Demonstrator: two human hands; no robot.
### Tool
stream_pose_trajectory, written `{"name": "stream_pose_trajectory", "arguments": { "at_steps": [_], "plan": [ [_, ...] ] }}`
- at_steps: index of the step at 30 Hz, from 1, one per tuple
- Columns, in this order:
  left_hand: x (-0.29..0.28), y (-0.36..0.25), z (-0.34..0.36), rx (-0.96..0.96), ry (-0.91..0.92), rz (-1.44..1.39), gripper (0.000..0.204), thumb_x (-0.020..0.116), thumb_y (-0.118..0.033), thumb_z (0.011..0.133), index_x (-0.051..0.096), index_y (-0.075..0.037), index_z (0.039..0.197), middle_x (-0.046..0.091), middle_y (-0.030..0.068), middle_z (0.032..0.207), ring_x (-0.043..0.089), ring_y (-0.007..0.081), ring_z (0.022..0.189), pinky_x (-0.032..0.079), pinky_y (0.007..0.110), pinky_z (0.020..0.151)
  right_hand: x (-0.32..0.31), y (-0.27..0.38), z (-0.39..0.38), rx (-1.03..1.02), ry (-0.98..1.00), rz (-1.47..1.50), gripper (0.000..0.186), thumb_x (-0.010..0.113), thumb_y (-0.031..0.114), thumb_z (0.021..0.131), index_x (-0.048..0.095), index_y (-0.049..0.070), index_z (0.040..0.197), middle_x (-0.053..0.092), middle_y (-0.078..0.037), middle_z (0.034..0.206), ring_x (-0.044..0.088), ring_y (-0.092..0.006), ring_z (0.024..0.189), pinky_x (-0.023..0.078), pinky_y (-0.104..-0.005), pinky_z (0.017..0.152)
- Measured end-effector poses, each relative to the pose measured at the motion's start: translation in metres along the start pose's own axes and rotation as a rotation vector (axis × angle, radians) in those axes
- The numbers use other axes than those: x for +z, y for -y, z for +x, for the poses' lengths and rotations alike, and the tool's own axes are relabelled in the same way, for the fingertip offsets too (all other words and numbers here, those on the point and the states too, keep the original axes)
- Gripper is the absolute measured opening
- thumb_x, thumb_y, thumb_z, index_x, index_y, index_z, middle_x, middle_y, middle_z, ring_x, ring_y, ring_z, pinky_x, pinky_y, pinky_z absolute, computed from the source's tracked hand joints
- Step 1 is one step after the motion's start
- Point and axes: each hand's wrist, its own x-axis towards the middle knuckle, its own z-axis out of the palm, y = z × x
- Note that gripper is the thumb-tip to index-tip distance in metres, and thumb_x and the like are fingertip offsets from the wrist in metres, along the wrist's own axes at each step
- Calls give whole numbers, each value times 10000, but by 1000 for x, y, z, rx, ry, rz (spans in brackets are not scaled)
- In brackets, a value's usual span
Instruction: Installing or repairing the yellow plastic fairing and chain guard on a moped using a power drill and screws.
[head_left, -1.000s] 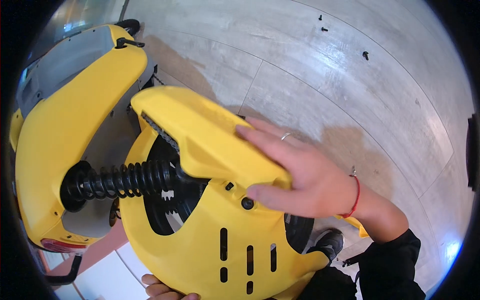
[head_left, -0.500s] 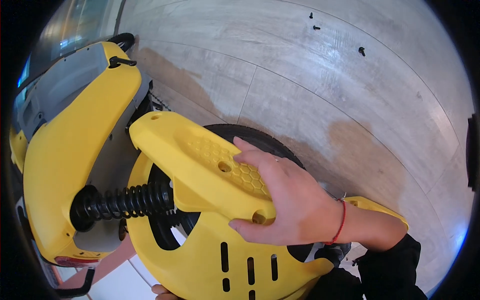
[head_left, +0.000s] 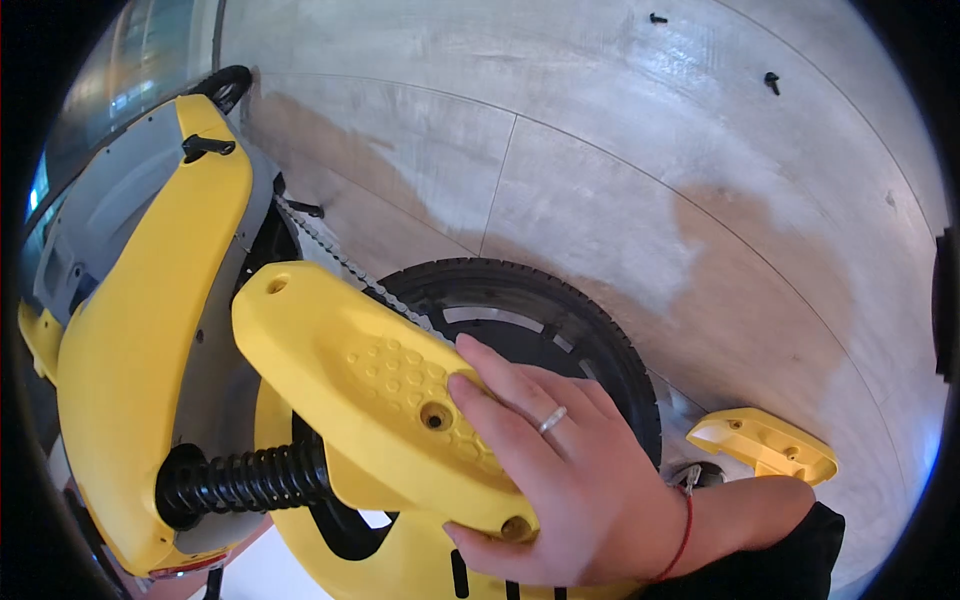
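Note:
My right hand (head_left: 555,470), with a ring and a red bracelet, grips a yellow molded plastic piece (head_left: 330,350) with a honeycomb texture and holes, fingers curved over its far edge and thumb at its near end. This piece lies over a yellow slotted cover (head_left: 410,560) beside a black tire (head_left: 610,350) and a metal chain (head_left: 315,230). A black coil-spring shock (head_left: 245,482) runs from the yellow and grey vehicle body (head_left: 130,360) on the left. My left hand is not in view.
A smaller yellow plastic piece (head_left: 760,440) lies on the grey plank floor (head_left: 580,90) at the right. Black bolts (head_left: 771,82) lie at the top right. A small wheel (head_left: 228,85) stands at the back left by a glassy surface (head_left: 120,90).
My right hand and the yellow piece have shifted lower in the picture, uncovering more tire and chain. The fingertips of my left hand, earlier at the bottom, are out of view.

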Motion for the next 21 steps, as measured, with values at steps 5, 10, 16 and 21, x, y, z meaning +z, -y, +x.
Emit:
{"name": "stream_pose_trajectory", "arguments": {
  "at_steps": [5, 10, 16, 21],
  "plan": [
    [5, 8, -3, -33, -15, -24, 204, 482, -320, 858, 518, -146, 959, 376, 14, 844, 392, 151, 777, 333, 348, 690, 5, -10, 0, -42, -22, -76, 756, 745, 270, 619, 469, -25, 1259, 391, -217, 1385, 497, -345, 1133, 410, -424, 899],
    [12, 17, -7, -57, -45, -40, 193, 480, -318, 857, 516, -149, 944, 378, 9, 837, 394, 151, 780, 335, 347, 695, -10, -2, 8, 87, 168, -37, 729, 702, 347, 712, 462, -94, 1240, 392, -291, 1352, 490, -342, 1159, 415, -397, 931],
    [13, 23, -12, -98, -69, -48, 181, 477, -316, 857, 513, -152, 925, 379, 3, 829, 396, 150, 783, 337, 347, 701, 7, 0, 17, 103, 22, -164, 418, 703, 46, 715, 568, -12, 1106, 550, -230, 1215, 614, -324, 974, 502, -379, 792],
    [18, 25, -18, -130, -110, -67, 172, 475, -315, 857, 511, -155, 910, 380, -2, 822, 398, 149, 785, 339, 346, 706, 28, -29, 0, -123, -132, -159, 665, 713, 184, 606, 515, -23, 1206, 454, -232, 1336, 563, -344, 1056, 446, -397, 836]
  ]
}}
